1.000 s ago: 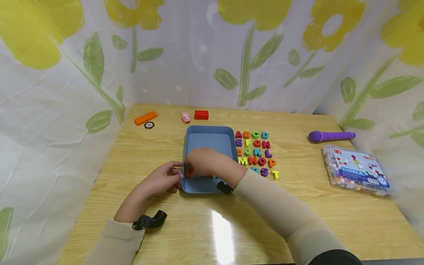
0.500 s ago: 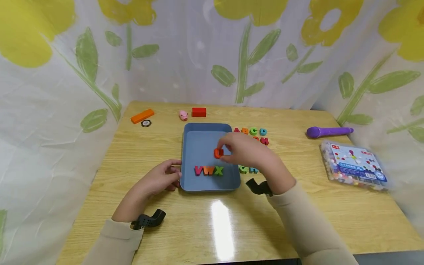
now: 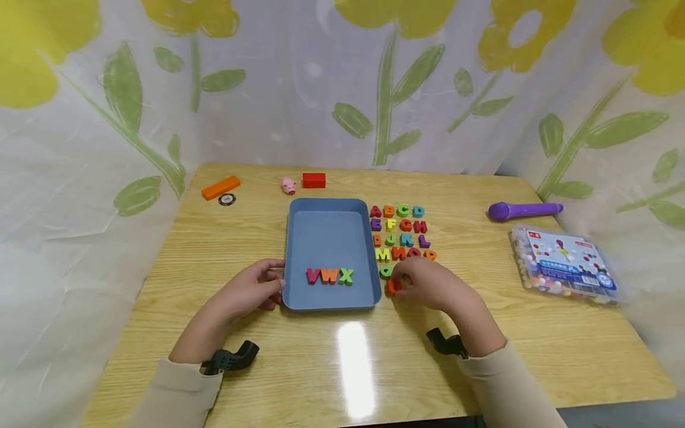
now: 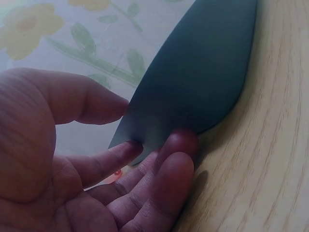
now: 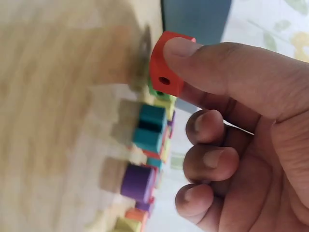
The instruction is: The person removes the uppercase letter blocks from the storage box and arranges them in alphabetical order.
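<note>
My right hand (image 3: 436, 285) pinches a red letter U (image 3: 393, 287) between thumb and forefinger, just right of the blue tray (image 3: 332, 238) and low over the table. In the right wrist view the red letter (image 5: 159, 65) appears edge-on, with a small hole in its side. My left hand (image 3: 248, 289) rests at the tray's left side, its fingertips touching the tray wall (image 4: 203, 63) in the left wrist view. Inside the tray lie a pink V (image 3: 313, 276), an orange W (image 3: 329, 276) and a green X (image 3: 346, 277). Nearby letters are partly hidden behind my right hand.
Rows of coloured letters (image 3: 406, 239) lie along the tray's right side. Behind the tray are a pink pig (image 3: 288, 186), a red block (image 3: 314, 181), an orange bar (image 3: 220, 188) and a round chip (image 3: 227, 199). A purple microphone (image 3: 524, 211) and a bead box (image 3: 567, 264) lie far right.
My right hand has lifted the red U out of the tray and carried it right, down to the table beside the lower letter rows. My left hand has stayed at the tray's left wall.
</note>
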`<control>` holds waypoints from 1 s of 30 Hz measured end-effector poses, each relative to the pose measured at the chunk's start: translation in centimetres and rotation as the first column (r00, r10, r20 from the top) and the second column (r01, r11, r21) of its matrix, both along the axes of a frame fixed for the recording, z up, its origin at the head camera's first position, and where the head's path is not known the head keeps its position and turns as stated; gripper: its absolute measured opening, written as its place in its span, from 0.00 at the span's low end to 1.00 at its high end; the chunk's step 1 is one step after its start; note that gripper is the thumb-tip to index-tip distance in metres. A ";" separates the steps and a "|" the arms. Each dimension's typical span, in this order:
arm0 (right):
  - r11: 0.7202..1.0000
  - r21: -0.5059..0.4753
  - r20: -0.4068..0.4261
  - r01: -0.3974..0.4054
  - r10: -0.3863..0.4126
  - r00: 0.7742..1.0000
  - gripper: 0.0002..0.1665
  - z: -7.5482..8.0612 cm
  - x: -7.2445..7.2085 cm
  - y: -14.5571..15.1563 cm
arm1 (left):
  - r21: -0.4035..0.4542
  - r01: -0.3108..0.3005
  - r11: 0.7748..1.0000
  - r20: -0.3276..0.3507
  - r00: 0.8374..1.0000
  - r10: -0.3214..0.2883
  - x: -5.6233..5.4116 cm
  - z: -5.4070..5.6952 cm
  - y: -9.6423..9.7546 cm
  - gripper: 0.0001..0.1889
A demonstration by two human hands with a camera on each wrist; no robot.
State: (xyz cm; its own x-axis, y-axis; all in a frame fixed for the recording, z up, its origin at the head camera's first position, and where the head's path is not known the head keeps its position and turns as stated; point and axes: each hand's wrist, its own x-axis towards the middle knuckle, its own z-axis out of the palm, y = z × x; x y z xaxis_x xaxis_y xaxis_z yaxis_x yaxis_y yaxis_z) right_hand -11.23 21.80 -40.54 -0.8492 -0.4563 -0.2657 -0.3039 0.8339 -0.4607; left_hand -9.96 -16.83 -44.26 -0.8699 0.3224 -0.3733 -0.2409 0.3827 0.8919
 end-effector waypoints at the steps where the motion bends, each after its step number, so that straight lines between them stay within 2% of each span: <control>1: 1.000 0.002 0.006 -0.006 0.006 1.000 0.09 -0.2 0.0 -0.2 | 0.001 0.002 1.000 0.002 1.000 -0.002 0.0 0.0 -0.1 0.31; 6: 0.999 0.022 0.001 -0.027 0.027 1.000 0.10 -0.5 -0.1 -1.1 | 0.004 0.000 1.000 0.000 1.000 0.000 0.0 -0.2 -0.4 0.31; 11: 0.999 -0.025 0.025 -0.020 0.021 0.999 0.12 -0.1 -0.2 -1.1 | 0.011 -0.002 1.000 -0.015 1.000 0.002 0.0 -0.2 -0.5 0.30; 16: 0.998 -0.041 -0.051 -0.051 0.049 0.998 0.15 2.7 -1.0 -1.2 | 0.020 0.001 1.000 -0.013 1.000 -0.001 0.0 -0.2 -0.3 0.31; 18: 0.996 -0.007 -0.099 -0.087 0.086 0.991 0.16 4.2 -1.9 -2.5 | 0.017 -0.006 1.000 -0.010 1.000 0.006 0.0 -0.2 -0.3 0.31; 21: 0.989 0.048 -0.113 -0.142 0.147 0.983 0.18 5.8 -3.4 -6.0 | 0.004 -0.010 1.000 -0.008 1.000 0.010 0.1 -0.1 -0.4 0.31; 23: 0.976 0.101 -0.102 -0.192 0.202 0.974 0.19 6.2 -4.4 -8.9 | 0.001 -0.008 1.000 -0.006 1.000 0.008 0.0 0.0 -0.4 0.31; 25: 0.956 0.158 -0.076 -0.248 0.262 0.962 0.19 5.9 -5.3 -11.9 | 0.007 0.000 1.000 -0.007 1.000 0.000 0.0 0.1 -0.4 0.31; 30: 0.874 0.341 0.027 -0.345 0.358 0.934 0.18 4.0 -6.6 -16.9 | 0.022 -0.002 1.000 -0.002 1.000 0.002 0.1 0.2 -0.4 0.31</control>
State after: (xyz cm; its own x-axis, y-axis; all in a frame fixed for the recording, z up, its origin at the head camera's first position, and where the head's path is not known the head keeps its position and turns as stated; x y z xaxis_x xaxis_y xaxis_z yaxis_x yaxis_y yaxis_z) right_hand -17.79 4.87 -36.50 -0.6617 -0.6155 -0.4282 -0.6165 0.7716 -0.1565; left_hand -9.86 -17.22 -44.03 -0.8715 0.3288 -0.3639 -0.2395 0.3621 0.9008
